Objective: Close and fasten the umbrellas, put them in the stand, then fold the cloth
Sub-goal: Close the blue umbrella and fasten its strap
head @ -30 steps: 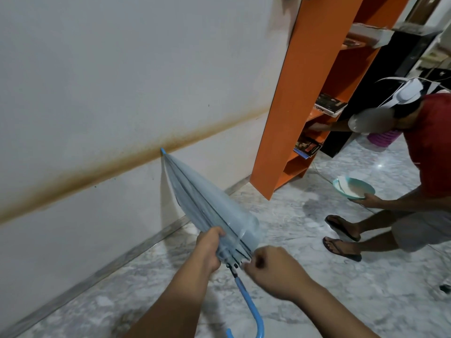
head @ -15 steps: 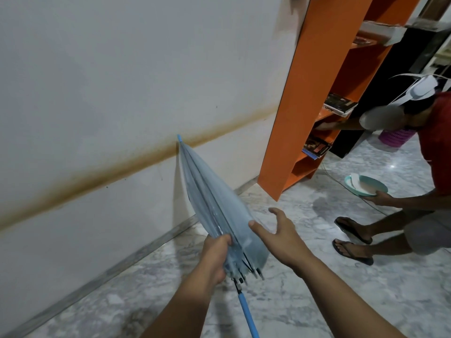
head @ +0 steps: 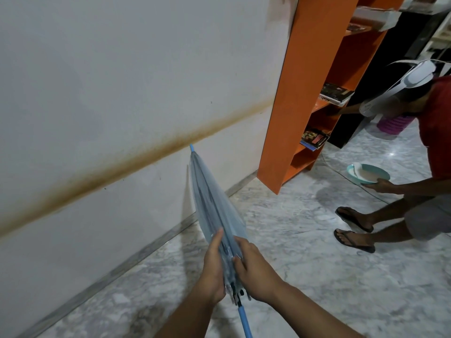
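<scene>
A closed clear umbrella (head: pixel 212 203) with a blue shaft and blue tip points up and away toward the white wall. My left hand (head: pixel 213 267) grips the lower canopy from the left, near the rib ends. From the right, my right hand (head: pixel 255 272) presses on the same gathered folds, fingers closed on the plastic. The blue shaft (head: pixel 244 320) runs down out of the frame, its handle hidden. No stand or cloth is in view.
An orange bookshelf (head: pixel 290 118) with books stands against the wall on the right. A crouching person in a red shirt (head: pixel 434 132) holds a teal bowl (head: pixel 368 173) beside it. A pink basket (head: pixel 393 124) sits behind. Marble floor (head: pixel 292 240) spreads around.
My right hand, open and apart from the umbrella half a second ago, has come back onto the canopy beside my left hand. The umbrella has tilted more upright.
</scene>
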